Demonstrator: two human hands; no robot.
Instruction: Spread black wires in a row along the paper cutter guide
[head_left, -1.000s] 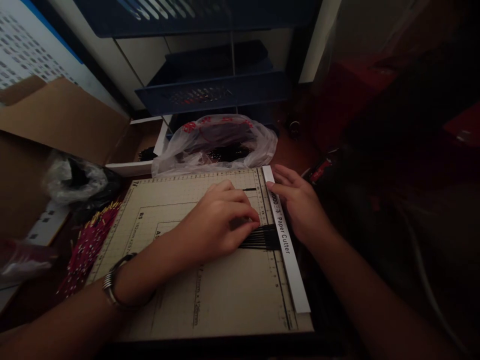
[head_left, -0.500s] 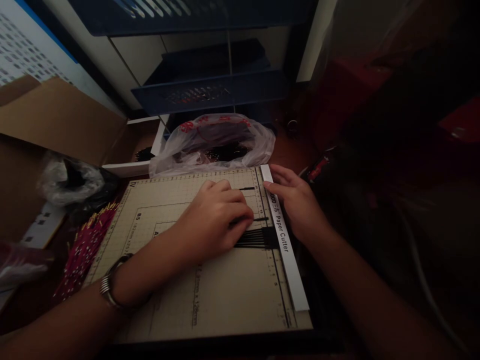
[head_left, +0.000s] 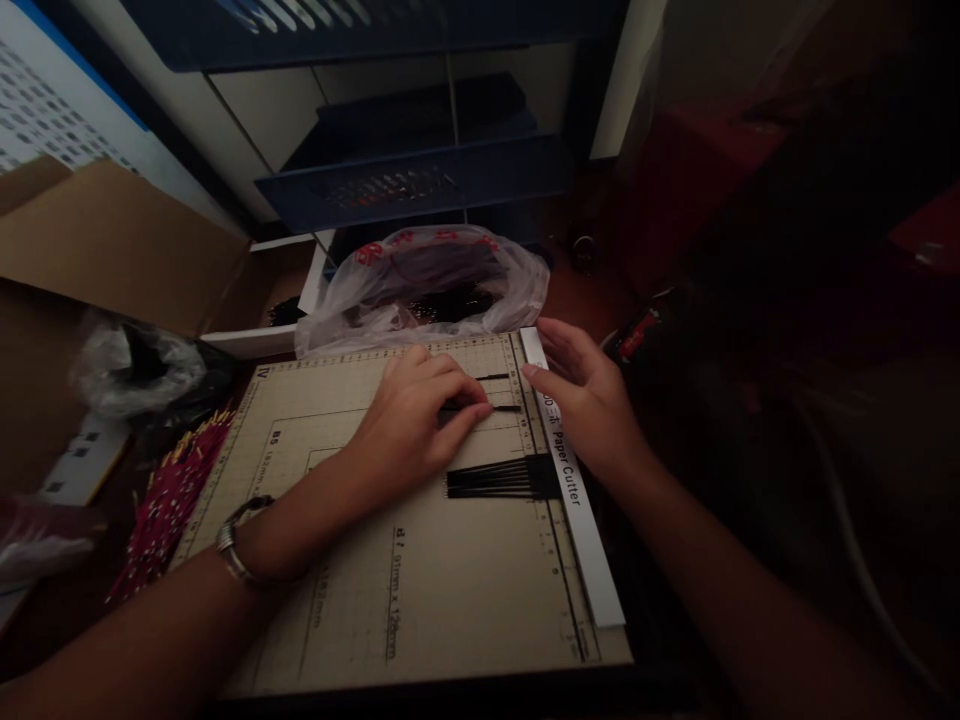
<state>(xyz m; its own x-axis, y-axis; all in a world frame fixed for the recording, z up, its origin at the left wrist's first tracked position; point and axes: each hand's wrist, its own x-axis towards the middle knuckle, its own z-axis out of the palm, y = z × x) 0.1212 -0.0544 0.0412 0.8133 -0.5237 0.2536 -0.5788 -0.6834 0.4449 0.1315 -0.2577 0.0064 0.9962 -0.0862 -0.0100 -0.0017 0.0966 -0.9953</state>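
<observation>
A cream paper cutter with printed measuring lines lies in front of me, a white guard strip along its right side. My left hand is above the board, thumb and fingertips pinched on a thin black cord-like strip that points toward the guard. Another thin black strip lies just beyond it. Nearer to me, several black strips lie side by side, their right ends against the guard. My right hand rests at the guard's far end, thumb over the white strip and fingers apart.
Behind the cutter sits a clear plastic bag with dark pieces in it. A cardboard box stands at left, above a bundle of magenta sticks with yellow tips. Blue shelves rise behind. A red-handled tool lies at right.
My left hand has moved left and slightly away from me with the thin black strip, uncovering the left ends of the strips lying side by side. My right hand has barely shifted.
</observation>
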